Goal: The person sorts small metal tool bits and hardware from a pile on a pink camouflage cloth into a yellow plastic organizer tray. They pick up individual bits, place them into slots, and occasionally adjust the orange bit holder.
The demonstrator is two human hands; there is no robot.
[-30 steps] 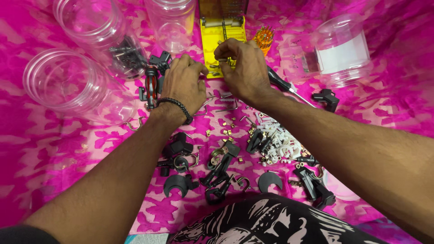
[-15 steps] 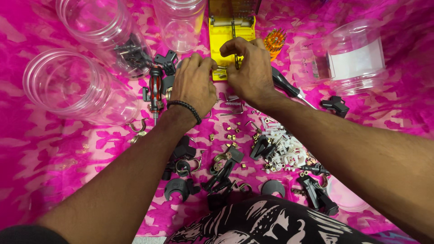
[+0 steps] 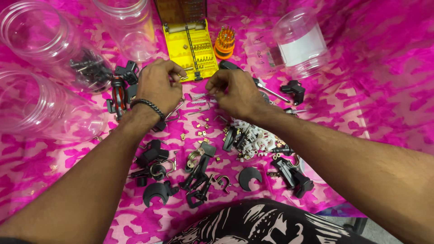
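**Two hands pinching small parts over a cluttered pink cloth**

Pink camouflage-patterned cloth (image 3: 384, 81) covers the whole work surface, seen from above by a camera on the person's head. Both forearms reach in from the bottom of the view.

The left hand (image 3: 158, 88), with a dark beaded bracelet (image 3: 147, 106) at the wrist, is curled nearly closed, its thumb and forefinger pinched together near the lower edge of an open yellow bit case (image 3: 190, 52). Whatever it grips is too small to make out. The right hand (image 3: 235, 95) is likewise curled, fingertips pinched together just left of its knuckles, above a small metal spring (image 3: 197, 98) lying on the cloth; what it holds cannot be told. The two hands are near each other but apart.

An orange round bit holder (image 3: 224, 43) stands just right of the yellow case. A red-handled tool (image 3: 118, 97) lies left of the left wrist among black plastic pieces.

Four clear plastic jars sit around the edges: two lying at the far left, one of them (image 3: 40, 40) holding dark screws, one upright jar (image 3: 131, 27) at the top, and one with a white label (image 3: 303, 43) at the upper right.

Nearer the person, small brass fittings (image 3: 201, 129), a heap of white plastic clips (image 3: 255, 140) and many black clamps and brackets (image 3: 156, 158) are scattered. A black crescent-shaped piece (image 3: 249, 177) lies near the bottom, just above a black-and-white patterned garment (image 3: 253, 226).
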